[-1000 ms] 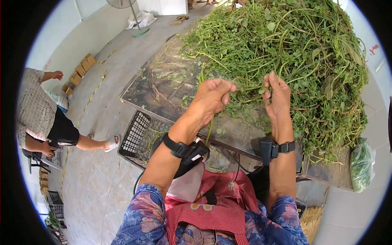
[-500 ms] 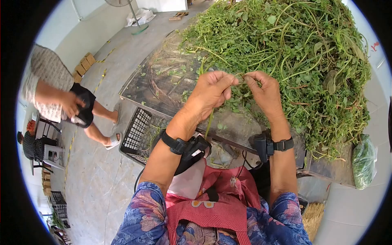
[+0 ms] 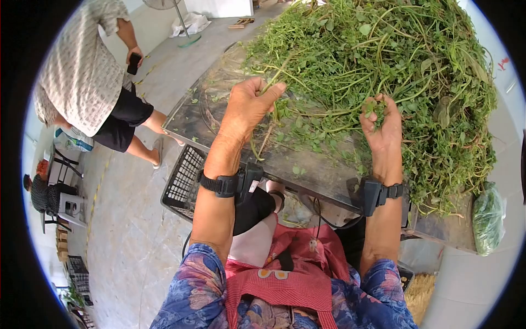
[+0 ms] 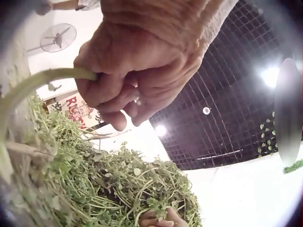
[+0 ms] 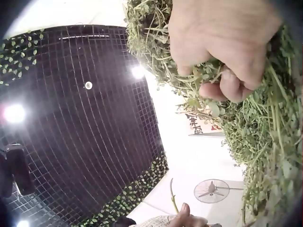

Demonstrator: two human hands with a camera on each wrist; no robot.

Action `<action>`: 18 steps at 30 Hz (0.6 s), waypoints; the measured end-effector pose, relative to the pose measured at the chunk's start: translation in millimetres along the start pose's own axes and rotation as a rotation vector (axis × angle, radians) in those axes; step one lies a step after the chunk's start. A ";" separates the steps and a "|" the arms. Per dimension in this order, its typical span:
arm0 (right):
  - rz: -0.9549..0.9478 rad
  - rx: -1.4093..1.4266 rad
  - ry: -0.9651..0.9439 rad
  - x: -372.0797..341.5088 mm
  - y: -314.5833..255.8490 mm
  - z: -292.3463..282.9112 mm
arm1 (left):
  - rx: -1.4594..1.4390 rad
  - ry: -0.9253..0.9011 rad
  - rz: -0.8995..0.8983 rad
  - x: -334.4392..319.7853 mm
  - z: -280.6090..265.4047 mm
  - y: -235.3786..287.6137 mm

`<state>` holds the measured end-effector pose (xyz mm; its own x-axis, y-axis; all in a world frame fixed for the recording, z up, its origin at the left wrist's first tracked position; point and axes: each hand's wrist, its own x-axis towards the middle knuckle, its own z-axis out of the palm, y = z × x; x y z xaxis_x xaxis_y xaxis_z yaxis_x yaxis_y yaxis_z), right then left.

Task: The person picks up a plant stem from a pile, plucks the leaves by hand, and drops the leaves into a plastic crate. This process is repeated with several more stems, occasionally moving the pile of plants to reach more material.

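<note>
Thumb and fingers of the left hand [image 3: 249,107] pinch a green stem [image 3: 280,71] in the head view; its upper end slants up and to the right past the knuckles. Another length of stem hangs just below that hand, though whether it is the same piece cannot be told. Well to its right, the right hand [image 3: 382,123] has its fingers curled on a leafy sprig [image 3: 377,107]. The big heap of greens [image 3: 372,60] rises above and beyond both hands, its near edge beside the right one, on a dark surface [image 3: 323,164] strewn with loose leaves. Below and left of the left hand stands a black crate [image 3: 181,181]; farther left, another person [image 3: 87,71] carries a dark phone [image 3: 133,63]. Below and right of the right hand lies a clear bag of greens [image 3: 487,219].

In the left wrist view, a thick stem curves out leftward from the left hand's curled fingers. The heap sits below, with part of the right hand low down. A fan [image 4: 57,38] shows up and left of the hand.

In the right wrist view, leaves poke out between the right hand's bent fingers, with greens on either side. The left hand, far below, holds its stem pointing up.
</note>
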<state>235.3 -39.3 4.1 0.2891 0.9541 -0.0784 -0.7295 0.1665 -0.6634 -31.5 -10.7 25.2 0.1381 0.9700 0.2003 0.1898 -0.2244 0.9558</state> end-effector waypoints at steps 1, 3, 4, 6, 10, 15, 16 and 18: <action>0.020 -0.008 -0.026 -2.5 1.2 1.9 | 0.001 -0.001 0.001 1.8 -0.3 -2.7; 0.041 -0.023 -0.054 -2.5 4.6 3.9 | 0.042 0.055 0.005 3.9 -0.4 -7.6; -0.027 -0.254 -0.083 0.0 8.9 2.7 | 0.040 0.057 0.004 4.8 -3.0 -8.5; -0.099 -0.484 -0.113 -1.2 18.1 6.1 | -0.051 0.088 -0.051 7.0 -9.8 -9.7; -0.351 -1.100 -0.236 -0.7 41.6 11.4 | 0.022 0.134 -0.023 8.6 -16.7 -17.4; -0.111 -1.164 -0.172 -9.7 45.5 30.4 | 0.159 0.141 -0.076 10.9 -20.7 -27.5; -0.076 -1.192 -0.161 -7.3 45.7 33.7 | 0.156 0.145 -0.076 11.5 -20.8 -27.9; -0.260 -1.319 -0.203 14.4 45.4 38.2 | -0.107 0.136 -0.122 10.8 -20.1 -28.4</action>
<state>182.7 -8.5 1.3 0.1470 0.9706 0.1906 0.4954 0.0946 -0.8635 -54.9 8.0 4.6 -0.0135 0.9947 0.1024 0.0914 -0.1007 0.9907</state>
